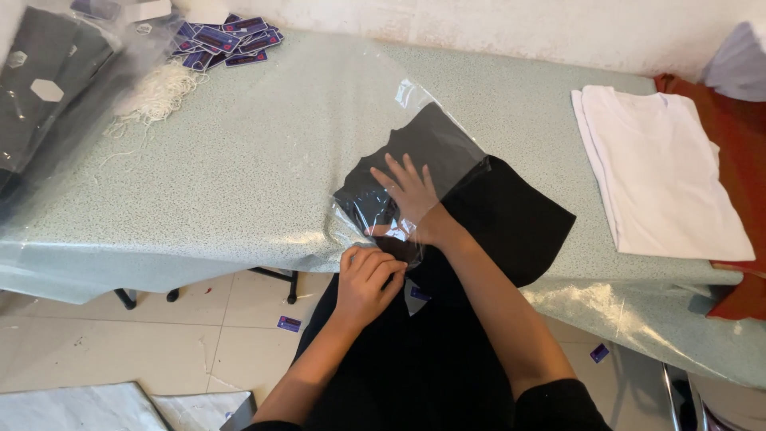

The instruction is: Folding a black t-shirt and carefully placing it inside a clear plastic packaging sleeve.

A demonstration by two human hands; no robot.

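A folded black garment [511, 219] lies at the table's near edge, partly pushed into a clear plastic bag [419, 136]. My right hand [408, 191] is inside the bag's mouth, flat on the black fabric with fingers spread. My left hand [365, 275] pinches the bag's open edge at the table's rim, fingers closed on the plastic. The rest of the garment hangs down off the table toward me.
Folded white shirts [662, 172] lie at the right on a rust-red cloth [746, 144]. Purple tags [227, 40] and white strings [155, 92] sit at the back left, beside bagged dark garments [44, 88]. The table [239, 175] has a speckled green cover; tags lie on the tiled floor [289, 323].
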